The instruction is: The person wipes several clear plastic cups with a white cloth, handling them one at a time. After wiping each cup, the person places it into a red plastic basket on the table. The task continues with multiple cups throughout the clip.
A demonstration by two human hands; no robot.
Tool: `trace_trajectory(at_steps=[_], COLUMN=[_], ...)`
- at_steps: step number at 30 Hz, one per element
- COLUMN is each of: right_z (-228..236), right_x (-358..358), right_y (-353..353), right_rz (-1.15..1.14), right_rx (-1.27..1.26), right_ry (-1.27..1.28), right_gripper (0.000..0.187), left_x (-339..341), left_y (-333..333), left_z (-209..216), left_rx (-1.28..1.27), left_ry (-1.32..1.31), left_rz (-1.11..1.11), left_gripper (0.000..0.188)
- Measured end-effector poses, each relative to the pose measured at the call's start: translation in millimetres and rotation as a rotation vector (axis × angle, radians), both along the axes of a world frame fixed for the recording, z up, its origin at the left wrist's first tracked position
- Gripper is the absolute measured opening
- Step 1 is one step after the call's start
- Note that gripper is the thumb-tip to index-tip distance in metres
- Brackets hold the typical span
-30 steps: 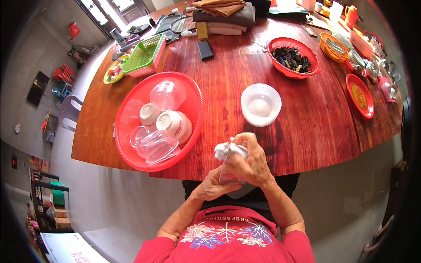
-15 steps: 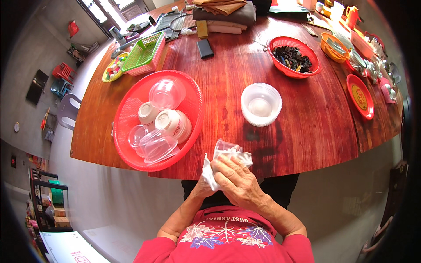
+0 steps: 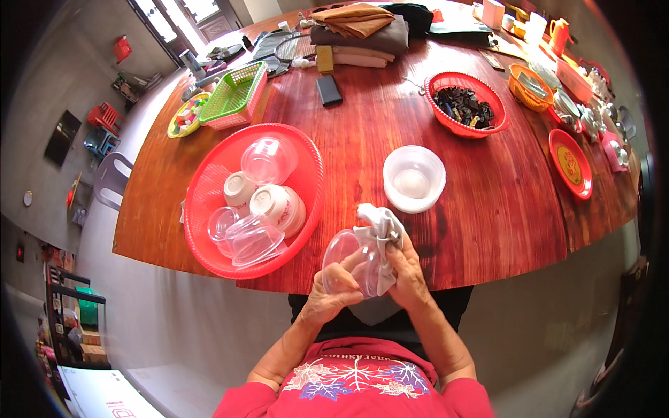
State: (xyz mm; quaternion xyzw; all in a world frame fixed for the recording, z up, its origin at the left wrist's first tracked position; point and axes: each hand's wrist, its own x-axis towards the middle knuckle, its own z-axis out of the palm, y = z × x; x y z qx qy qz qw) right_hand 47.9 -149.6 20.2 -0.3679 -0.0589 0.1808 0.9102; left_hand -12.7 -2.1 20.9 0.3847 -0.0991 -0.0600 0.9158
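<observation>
Pinching: left grip (image 3: 329,298), clear cup (image 3: 340,249); right grip (image 3: 408,276), cloth (image 3: 382,227) | axis: crosswise | mouth direction: unclear

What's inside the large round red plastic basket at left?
Clear plastic containers and upside-down white bowls with red markings; what lies under the bowls is hidden.

Right hand (image 3: 408,277) faces bowl stack (image 3: 414,181), open tabletop (image 3: 354,174) leftward.
</observation>
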Motion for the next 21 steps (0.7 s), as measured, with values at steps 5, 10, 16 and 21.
trace_trajectory(at_steps=[5, 10, 16, 21], right_z=[-15.7, -5.5, 33.0, 32.7], right_x=[-25.1, -28.9, -25.4, 14.1], right_y=[5.9, -5.6, -13.6, -20.9], right_rz=[-0.307, -0.564, -0.307, -0.090], right_rx=[-0.344, -0.827, -0.946, -0.770], right_ry=[-0.225, -1.017, -1.270, -0.979], right_gripper=[0.035, 0.041, 0.039, 0.038], left_x=[10.7, 10.9, 12.6, 1.5], left_y=[-12.4, -17.8, -18.4, -7.6], left_z=[-3.1, -11.1, 6.0, -24.8], left_rx=[-0.255, -0.243, -0.442, -0.172], left_ry=[0.042, 0.134, 0.407, 0.086], left_rz=[0.059, 0.078, -0.164, -0.110], left_gripper=[0.021, 0.019, 0.049, 0.028])
